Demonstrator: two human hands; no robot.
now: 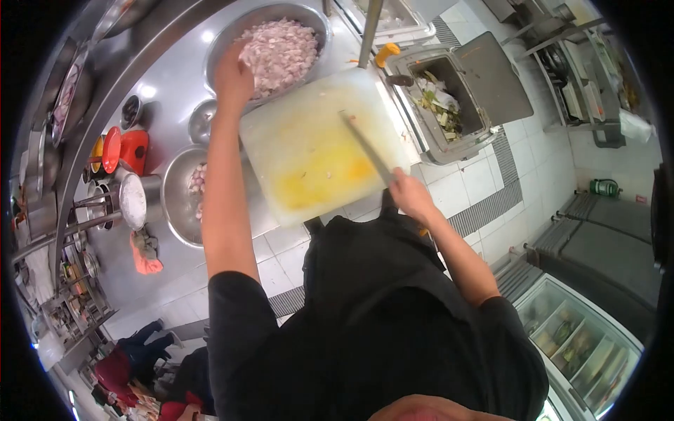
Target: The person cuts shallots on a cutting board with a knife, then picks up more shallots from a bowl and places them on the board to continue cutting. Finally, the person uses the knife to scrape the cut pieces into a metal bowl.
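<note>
My right hand (408, 194) is closed round the handle of a knife (370, 149), whose blade reaches over the right side of a cutting board (281, 140). The white board carries yellow stains and a few tiny scraps. Up at the left, my left hand (235, 76) is at the near-left rim of a large metal bowl (324, 35), its fingers over the inside and blurred. Chopped pale pink onions (281, 56) fill much of that bowl. Below my left forearm, a second metal bowl (175, 203) holds small whole pinkish onions (197, 179), partly hidden by the arm.
A grey bin (477, 116) with peelings stands right of the board, its lid swung back. A small metal bowl (202, 121), a red container (133, 151) and a pot (144, 200) sit left on the steel counter (168, 77). Other people (140, 365) are at lower left.
</note>
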